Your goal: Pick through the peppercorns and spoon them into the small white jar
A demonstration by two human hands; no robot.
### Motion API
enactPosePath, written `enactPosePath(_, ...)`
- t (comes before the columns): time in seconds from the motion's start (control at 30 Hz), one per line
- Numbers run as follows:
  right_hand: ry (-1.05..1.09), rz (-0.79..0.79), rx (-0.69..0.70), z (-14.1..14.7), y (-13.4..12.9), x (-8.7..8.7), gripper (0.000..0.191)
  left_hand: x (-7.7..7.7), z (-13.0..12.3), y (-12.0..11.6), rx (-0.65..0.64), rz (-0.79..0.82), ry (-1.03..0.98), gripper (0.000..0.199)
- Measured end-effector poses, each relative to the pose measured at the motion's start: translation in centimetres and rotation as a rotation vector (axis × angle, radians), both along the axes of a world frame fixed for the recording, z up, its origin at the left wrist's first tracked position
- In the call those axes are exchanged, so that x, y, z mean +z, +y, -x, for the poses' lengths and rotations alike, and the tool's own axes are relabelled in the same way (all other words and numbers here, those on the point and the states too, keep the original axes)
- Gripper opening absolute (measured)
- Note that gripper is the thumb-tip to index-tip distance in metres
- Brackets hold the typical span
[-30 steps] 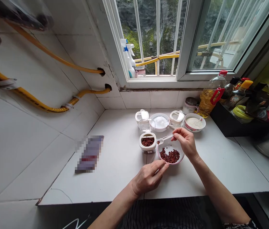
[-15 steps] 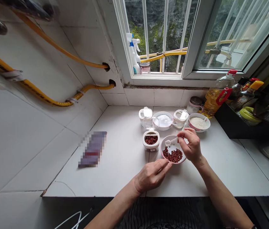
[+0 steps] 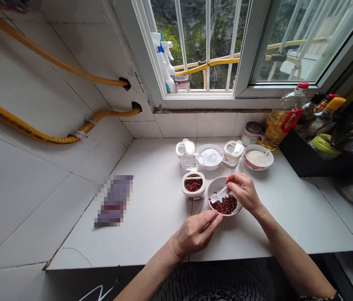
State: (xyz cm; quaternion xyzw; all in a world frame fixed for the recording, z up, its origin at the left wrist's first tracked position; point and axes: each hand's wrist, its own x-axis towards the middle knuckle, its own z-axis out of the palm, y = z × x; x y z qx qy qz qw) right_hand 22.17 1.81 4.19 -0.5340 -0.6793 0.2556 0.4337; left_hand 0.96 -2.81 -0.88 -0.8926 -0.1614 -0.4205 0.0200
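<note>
My right hand [image 3: 244, 192] pinches the handle of a small white spoon [image 3: 215, 197]. The spoon's head is down inside a white bowl [image 3: 219, 183] with a pink rim, at the dark red peppercorns [image 3: 227, 205] in it. At the near left edge of that bowl, the fingers of my left hand [image 3: 195, 235] grip the rim. Just left of the bowl stands a clear jar [image 3: 193, 193] with a white collar. Its lid is flipped up, and similar peppercorns show inside.
Behind are a bowl of white powder or crystals [image 3: 210, 157], two lidded jars [image 3: 185, 147] [image 3: 233, 153] and a flowered bowl of pale grains [image 3: 258, 159]. An oil bottle [image 3: 275, 127] and a black rack [image 3: 298, 156] of bottles stand right. A blurred purple packet [image 3: 113, 202] lies left.
The spoon's head has gone lower and left in the bowl, onto the peppercorns. My left hand keeps its hold on the rim. The whole view has shifted slightly.
</note>
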Motion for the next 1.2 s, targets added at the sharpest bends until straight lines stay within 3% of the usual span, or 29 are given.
enactPosePath(0.1,0.054,0.062,-0.017,-0.3,0.1,0.1,0.013,0.1,0.0,0.0,-0.001,0.002,0.000,0.042)
enactPosePath(0.2,-0.055,-0.007,-0.024,-0.3,0.2,-0.2,0.014,0.3,0.0,0.0,-0.004,0.000,-0.007,0.040)
enactPosePath(0.37,-0.128,-0.027,0.106,-0.1,0.1,-0.3,0.016,0.5,0.0,0.0,0.003,0.002,0.002,0.039)
enactPosePath(0.53,-0.002,0.079,0.060,-0.1,0.0,0.2,0.015,0.2,0.1,-0.1,-0.002,0.014,0.007,0.041)
enactPosePath(0.73,0.324,0.305,0.024,-0.3,-0.1,0.8,0.010,0.2,0.1,-0.1,-0.004,0.022,-0.002,0.040)
enactPosePath(1.2,0.416,0.174,-0.047,0.3,0.2,1.4,0.011,0.2,-0.1,0.0,-0.014,0.020,-0.030,0.037)
